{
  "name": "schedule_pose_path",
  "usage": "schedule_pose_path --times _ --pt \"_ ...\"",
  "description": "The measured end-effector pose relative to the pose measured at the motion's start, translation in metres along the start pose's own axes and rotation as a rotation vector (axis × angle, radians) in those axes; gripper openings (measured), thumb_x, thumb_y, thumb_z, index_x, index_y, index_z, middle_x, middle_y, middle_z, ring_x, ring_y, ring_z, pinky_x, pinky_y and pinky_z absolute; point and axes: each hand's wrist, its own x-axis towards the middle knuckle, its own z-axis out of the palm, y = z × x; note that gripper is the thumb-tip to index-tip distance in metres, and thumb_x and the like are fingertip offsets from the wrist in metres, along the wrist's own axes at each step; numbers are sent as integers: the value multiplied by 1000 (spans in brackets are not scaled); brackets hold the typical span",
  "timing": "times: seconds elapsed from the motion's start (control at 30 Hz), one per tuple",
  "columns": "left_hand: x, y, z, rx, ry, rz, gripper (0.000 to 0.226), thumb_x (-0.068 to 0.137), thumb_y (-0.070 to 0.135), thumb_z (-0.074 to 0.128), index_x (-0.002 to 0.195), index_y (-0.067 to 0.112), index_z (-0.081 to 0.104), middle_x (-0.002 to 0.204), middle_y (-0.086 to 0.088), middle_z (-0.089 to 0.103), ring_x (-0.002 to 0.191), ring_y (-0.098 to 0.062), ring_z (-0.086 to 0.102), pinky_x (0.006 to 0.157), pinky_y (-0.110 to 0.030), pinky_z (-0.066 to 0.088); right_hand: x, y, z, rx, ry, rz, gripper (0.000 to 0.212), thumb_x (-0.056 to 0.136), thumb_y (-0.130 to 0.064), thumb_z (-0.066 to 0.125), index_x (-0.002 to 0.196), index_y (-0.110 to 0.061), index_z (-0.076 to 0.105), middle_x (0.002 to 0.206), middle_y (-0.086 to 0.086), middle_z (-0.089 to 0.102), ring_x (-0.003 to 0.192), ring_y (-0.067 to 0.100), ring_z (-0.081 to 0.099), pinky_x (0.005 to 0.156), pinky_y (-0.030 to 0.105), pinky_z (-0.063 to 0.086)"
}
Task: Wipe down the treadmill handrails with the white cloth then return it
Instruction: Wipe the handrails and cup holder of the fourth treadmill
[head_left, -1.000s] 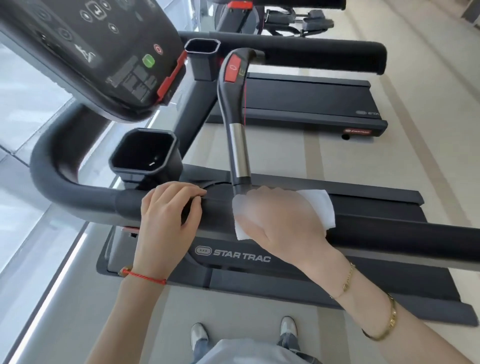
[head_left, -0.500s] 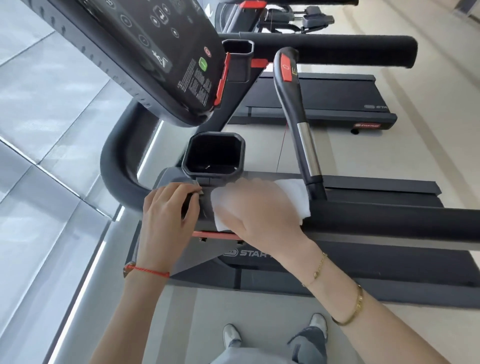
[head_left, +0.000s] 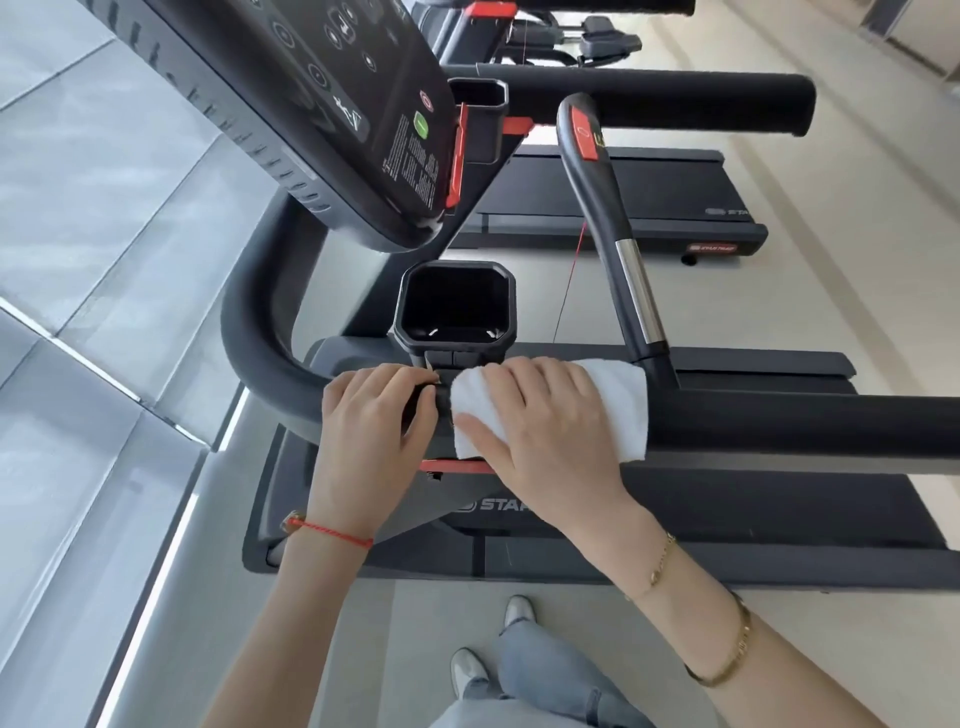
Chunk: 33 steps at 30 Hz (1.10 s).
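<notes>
Treadmill frame (head_left: 779, 519) fills most of what I see below me, black, with part of a STAR TRAC logo showing on its side cover between my wrists. Its console (head_left: 322, 104) slants across the upper left, dark, with a green button and a red strip along its lower edge. Beyond it stands a second treadmill (head_left: 623, 192), its padded rail running across the top of my view. My near handrail (head_left: 805, 421) is a thick black padded bar that runs in from the right, passes under both my hands and curves up toward the console on the left. A slimmer upright grip (head_left: 613, 228) with a red top and a shiny metal band rises from that rail, just to the right of the cloth. A square black cup holder (head_left: 456, 304) sits right behind my hands.

White cloth (head_left: 618, 410) lies draped over the top of the handrail, between the cup holder and the upright grip. My right hand (head_left: 540, 431) lies flat on it, fingers spread and fairly straight, pressing it to the bar. My left hand (head_left: 369, 431) is just beside the cloth, fingers curled over the rail and gripping it. A red string bracelet (head_left: 332, 532) circles my left wrist; two gold bracelets (head_left: 722, 644) sit on my right forearm.
</notes>
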Motion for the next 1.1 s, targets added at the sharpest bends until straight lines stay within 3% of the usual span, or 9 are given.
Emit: schedule_pose_path --times 0.23,0.3,0.4,0.47,0.63,0.73,0.8,0.97,1.1 --pt "20 -3 -1 -104 40 -58 17 96 15 56 107 15 69 102 6 69 96 -18 64 91 -46 49 1 29 -4 151 105 -77 46 102 -49 32 114 -15 61 104 -2 64 93 21 58 83 34 45" --pt "30 -5 -2 -113 83 -80 17 96 14 55 108 16 67 101 7 68 94 -14 63 89 -39 52 17 41 -8 291 123 69 45 101 -52 27 113 -19 56 96 -10 59 83 12 51 76 28 38" --pt "46 -11 -2 -138 139 -132 16 96 12 55 107 15 66 100 7 64 89 -9 60 84 -11 45 53 66 -7 590 141 320 36 99 -53 29 106 -24 50 85 -11 53 76 6 44 61 25 30" --pt "57 -14 0 -151 137 -167 19 96 12 53 111 14 65 101 5 63 89 -9 60 83 -10 44 78 82 0 623 132 362 34 100 -50 31 102 -20 48 82 -6 53 76 12 46 61 28 28" --pt "86 -18 12 -146 32 -241 32 97 18 54 127 12 61 116 0 64 101 -12 61 93 -32 50 136 83 34 589 -282 202 37 102 -45 31 108 -11 43 97 6 54 91 29 52 79 43 41" --pt "93 -22 20 -112 -34 -301 39 98 24 53 135 14 56 124 0 63 108 -14 60 96 -28 47 152 81 50 636 -494 82 42 100 -50 34 115 -11 41 90 5 54 82 24 53 65 35 40" --pt "92 -25 23 -88 -58 -322 41 98 28 53 137 16 55 123 2 63 107 -11 60 91 -20 44 162 84 52 625 -519 -13 40 98 -51 40 115 -15 42 85 -2 52 77 19 52 60 31 36" --pt "89 -24 25 -75 -70 -309 42 97 27 54 139 20 53 114 3 63 92 -4 54 76 -12 34 203 69 56 393 -531 -317 31 94 -48 50 111 -22 49 103 -1 62 94 26 57 75 39 45" --pt "91 -26 23 -117 -58 -308 40 96 23 57 136 19 56 115 4 64 95 -5 57 82 -7 36 207 55 61 355 -438 -383 36 94 -50 48 116 -23 51 109 -4 63 96 24 59 76 39 46"
